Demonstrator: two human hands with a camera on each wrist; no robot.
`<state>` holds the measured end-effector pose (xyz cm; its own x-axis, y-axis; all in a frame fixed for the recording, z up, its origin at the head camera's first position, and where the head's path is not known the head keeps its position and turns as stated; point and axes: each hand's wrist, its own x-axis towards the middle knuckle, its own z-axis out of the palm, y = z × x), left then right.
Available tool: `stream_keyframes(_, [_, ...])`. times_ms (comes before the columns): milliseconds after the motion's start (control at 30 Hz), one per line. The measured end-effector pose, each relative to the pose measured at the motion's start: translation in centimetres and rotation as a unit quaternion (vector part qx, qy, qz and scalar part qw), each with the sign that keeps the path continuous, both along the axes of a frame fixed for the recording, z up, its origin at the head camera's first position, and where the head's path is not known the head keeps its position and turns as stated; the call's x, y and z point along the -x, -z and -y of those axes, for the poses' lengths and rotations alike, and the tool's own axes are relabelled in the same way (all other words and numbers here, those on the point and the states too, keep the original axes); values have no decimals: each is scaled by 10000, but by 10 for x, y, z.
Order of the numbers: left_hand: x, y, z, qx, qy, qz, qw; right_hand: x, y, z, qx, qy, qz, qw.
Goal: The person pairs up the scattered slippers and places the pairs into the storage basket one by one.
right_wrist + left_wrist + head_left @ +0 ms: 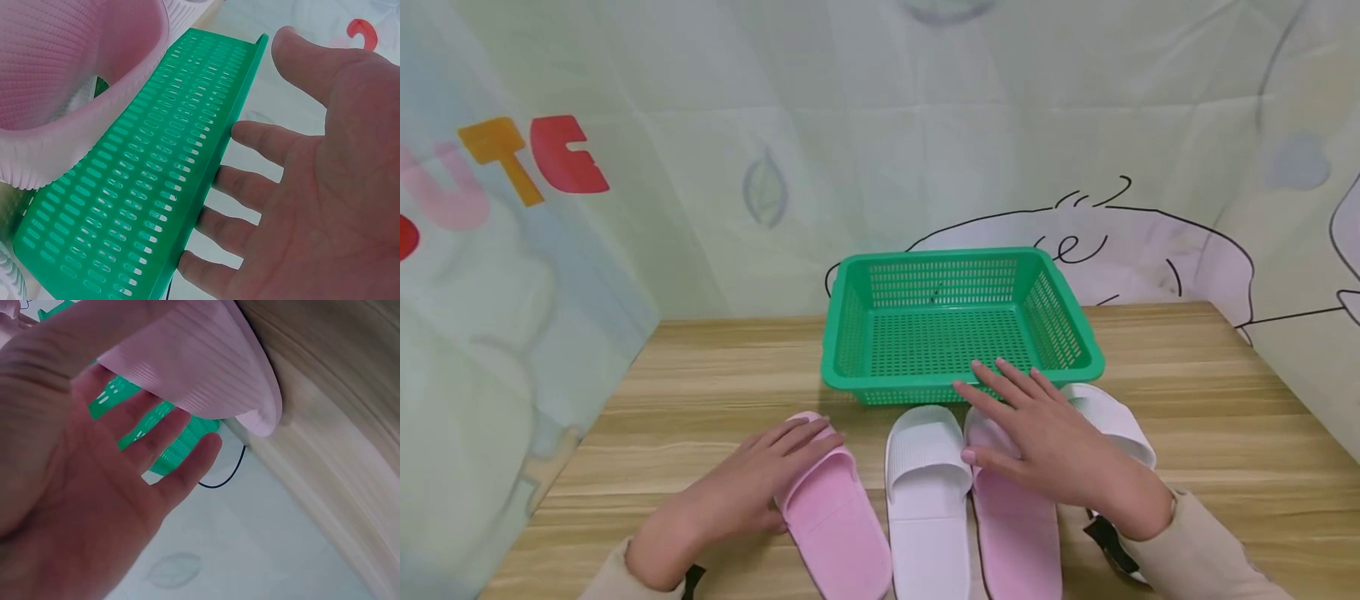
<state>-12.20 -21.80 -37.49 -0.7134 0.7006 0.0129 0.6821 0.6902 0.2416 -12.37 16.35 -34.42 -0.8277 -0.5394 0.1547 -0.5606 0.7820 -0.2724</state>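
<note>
In the head view, my left hand (760, 475) lies over the strap of the left pink slipper (842, 533), its thumb low at the slipper's outer side. The left wrist view shows the fingers (178, 469) nearly straight, partly hidden behind the pink strap (194, 362). My right hand (1045, 442) is spread above the other pink slipper (1018, 533), covering part of its strap, with fingertips overlapping the basket's front rim. Seen from the right wrist, that palm (325, 181) is bare. A white slipper (928, 508) lies between the two pink ones.
Behind the slippers stands a green perforated basket (947, 342) with nothing inside. A second white slipper (1108, 421) is partly hidden beyond my right hand. The wooden table (722, 367) backs onto a printed cloth (700, 167).
</note>
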Motion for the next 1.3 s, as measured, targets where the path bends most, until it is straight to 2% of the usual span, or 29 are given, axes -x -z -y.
stream_keyframes(67, [1,-1,0,5,29,-90,10000,0,0,0,-25,2,-8,10000])
stream_keyframes(267, [-1,-4,1,8,-18,-5,10000,0,2,-1,-114,-41,-132,9998])
stream_keyframes(400, [-3,-6,2,-15,-180,266,9995,0,4,-4,-65,-67,-245,9997])
stream_keyframes(567, [-4,-10,4,-76,-364,638,9973,1,8,-6,297,-138,-431,9985])
stream_keyframes(667, [-4,-13,5,-180,-407,684,9967,2,9,-8,618,-451,-749,9943])
stream_keyframes(833, [-4,-16,4,-378,-344,660,9965,3,8,-11,910,-1314,-1051,9815])
stream_keyframes(900, [-3,-16,3,-431,-284,637,9966,3,8,-13,797,-1491,-998,9805])
stream_keyframes(1000, [-4,-17,2,-459,-259,620,9967,2,9,-17,424,-1495,-735,9851])
stream_keyframes(1133, [-5,-18,-1,-494,-296,479,9972,2,11,-24,-86,-1356,-418,9898])
stream_keyframes(1300, [-6,-19,-5,-527,-366,165,9978,2,16,-32,-457,-1215,-281,9911])
